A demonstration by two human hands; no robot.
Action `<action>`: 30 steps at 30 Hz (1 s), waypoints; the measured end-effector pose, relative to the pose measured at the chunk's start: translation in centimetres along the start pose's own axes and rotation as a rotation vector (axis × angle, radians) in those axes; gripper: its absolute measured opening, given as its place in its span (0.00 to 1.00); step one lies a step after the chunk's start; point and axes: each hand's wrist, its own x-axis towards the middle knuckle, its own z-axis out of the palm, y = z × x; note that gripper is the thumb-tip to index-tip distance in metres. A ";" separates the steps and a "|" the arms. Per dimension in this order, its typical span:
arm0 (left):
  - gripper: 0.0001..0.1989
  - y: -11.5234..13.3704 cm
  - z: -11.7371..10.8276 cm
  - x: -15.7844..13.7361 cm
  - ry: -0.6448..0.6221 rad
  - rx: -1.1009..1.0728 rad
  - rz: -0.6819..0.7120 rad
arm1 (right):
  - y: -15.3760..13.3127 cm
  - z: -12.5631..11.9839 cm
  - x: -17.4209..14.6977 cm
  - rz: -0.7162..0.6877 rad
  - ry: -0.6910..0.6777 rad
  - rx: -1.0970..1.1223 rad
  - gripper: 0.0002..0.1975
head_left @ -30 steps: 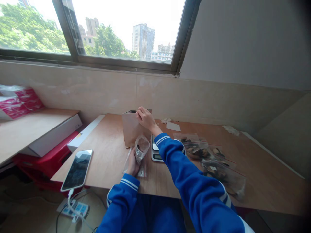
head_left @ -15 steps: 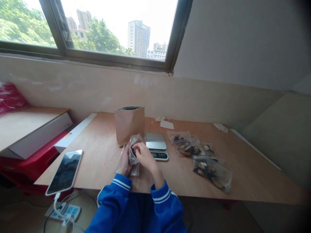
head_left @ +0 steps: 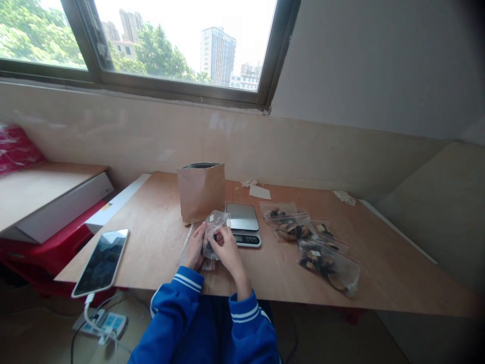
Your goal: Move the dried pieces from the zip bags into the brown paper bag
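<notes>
A clear plastic zip bag (head_left: pixel 216 221) with dark contents is held up between my hands, in front of the brown paper bag. My left hand (head_left: pixel 195 248) is closed round the zip bag's left side. With bent fingers my right hand (head_left: pixel 228 251) pinches the zip bag's right side; a dark bit shows by the fingertips, too small to name. More flat clear plastic (head_left: pixel 208 265) lies beneath, partly hidden by my hands. Just behind my right hand is a digital kitchen scale (head_left: pixel 242 218) with a bare steel plate.
The open brown paper bag (head_left: pixel 200 194) stands upright behind my hands. Several zip bags of dark and tan pieces (head_left: pixel 326 260) lie to the right. A phone (head_left: pixel 101 263) on a charging cable lies at the left edge, above a power strip (head_left: pixel 108 323). A white card (head_left: pixel 259 192) lies near the wall.
My right fingers have shifted from the zip bag's opening to lower on its right side. The zip bag has turned, its top now leaning right. The view has tilted slightly.
</notes>
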 end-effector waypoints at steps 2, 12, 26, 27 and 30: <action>0.13 0.0 0.0 0.0 0.007 0.004 0.017 | -0.1 -0.3 -0.1 -0.005 -0.015 0.001 0.03; 0.11 -0.1 0.0 -0.1 0.005 0.089 0.010 | 0.0 -0.5 -1.2 0.080 -0.188 0.002 0.17; 0.09 -0.1 0.0 0.0 0.034 0.052 0.060 | -1.2 -0.1 -0.8 0.040 -0.047 -0.093 0.07; 0.09 -0.1 0.0 -0.1 0.037 0.061 0.068 | -1.1 -0.1 -0.8 0.038 -0.048 -0.092 0.08; 0.08 -0.1 0.1 -0.1 0.038 0.085 0.084 | -0.8 0.2 -1.0 0.028 -0.033 -0.087 0.12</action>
